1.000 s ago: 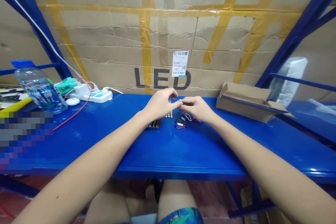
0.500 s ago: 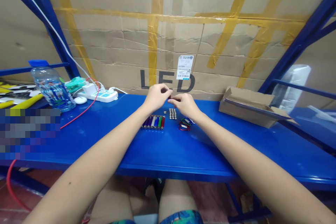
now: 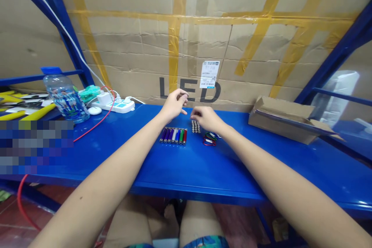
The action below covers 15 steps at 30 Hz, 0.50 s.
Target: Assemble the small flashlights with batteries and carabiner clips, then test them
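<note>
My left hand (image 3: 175,105) hovers over the back of the blue table, its thumb stretched away from the bent fingers; I make out nothing held in it. Beside it, my right hand (image 3: 205,117) has its fingers curled down over the far end of a block of small silver button cells (image 3: 195,127). Whether those fingertips hold a cell is hidden. In front of my left hand, a row of slim metal tubes (image 3: 173,136) in purple, silver, blue, green and red lies side by side. Carabiner clips (image 3: 209,139) in red, green and blue lie below my right hand.
At left stand a water bottle (image 3: 66,95) and a white power strip (image 3: 123,105) with plugs; a red cable (image 3: 97,126) crosses the table edge. An open cardboard box (image 3: 290,122) sits at right. A large taped carton (image 3: 139,54) forms the back wall.
My hands were together at the fingertips and have come apart. My right hand has lowered over the cells. The loose small metal pieces left of the block no longer show. The view shifted slightly.
</note>
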Motion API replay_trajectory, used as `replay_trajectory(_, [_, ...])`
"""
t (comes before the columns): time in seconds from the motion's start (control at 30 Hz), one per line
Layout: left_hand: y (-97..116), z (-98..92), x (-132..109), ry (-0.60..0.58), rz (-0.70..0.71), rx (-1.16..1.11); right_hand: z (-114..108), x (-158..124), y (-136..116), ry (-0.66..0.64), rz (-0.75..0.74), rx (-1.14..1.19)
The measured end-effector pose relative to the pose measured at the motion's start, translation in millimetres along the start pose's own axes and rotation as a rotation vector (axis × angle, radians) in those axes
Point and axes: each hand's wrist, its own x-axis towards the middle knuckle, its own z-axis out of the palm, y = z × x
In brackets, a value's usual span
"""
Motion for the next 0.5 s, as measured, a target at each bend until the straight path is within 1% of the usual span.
replay_trajectory(0.1, [3,3.6,-4,-0.095,-0.015,0.004,-24,-12,5,0.252,0.049,0.253])
replay_trajectory(0.17, [3,8.5,-7,-0.159,-0.011,0.032,-34,-20,8,0.359,0.053,0.374])
replay_trajectory(0.2, [4,11.7,-8,-0.189,0.000,0.036,-36,-23,8,0.388,0.051,0.408])
replay_trajectory(0.27, [4,18.7,-12,-0.245,0.045,0.039,-34,-27,7,0.407,0.036,0.437])
replay_trajectory(0.33, [4,25.3,-17,-0.278,0.107,0.069,-29,-28,6,0.391,0.012,0.441])
replay_trajectory(0.43, [3,32.0,-23,-0.263,0.202,0.156,-21,-28,5,0.356,0.004,0.445])
replay_trajectory(0.5, [2,34.4,-26,-0.225,0.225,0.180,-18,-27,7,0.340,0.021,0.472])
